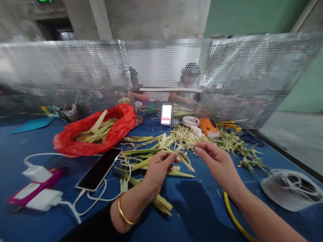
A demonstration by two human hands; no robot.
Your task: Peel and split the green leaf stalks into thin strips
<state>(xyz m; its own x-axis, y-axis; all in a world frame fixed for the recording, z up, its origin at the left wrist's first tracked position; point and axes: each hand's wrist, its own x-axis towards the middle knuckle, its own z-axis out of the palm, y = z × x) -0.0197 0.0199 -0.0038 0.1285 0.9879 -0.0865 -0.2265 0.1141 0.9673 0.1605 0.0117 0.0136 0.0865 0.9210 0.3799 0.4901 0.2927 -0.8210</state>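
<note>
My left hand, with a gold bangle at the wrist, is closed in a pinch over a heap of long, pale green-yellow husk strips. A thin pale strip seems to show at its fingertips, partly hidden by the fingers. To the right, my right hand hovers above the blue table with thumb and fingers slightly apart; I see nothing between them. A bundle of stalks lies beneath my left forearm. Behind both hands spreads a pile of short, curly plant scraps.
A red plastic bag of strips stands at the left. Nearby are a phone, white cables and a magenta power strip. Tape, an orange packet and a clear-and-white object lie rightward. People sit behind a perforated screen.
</note>
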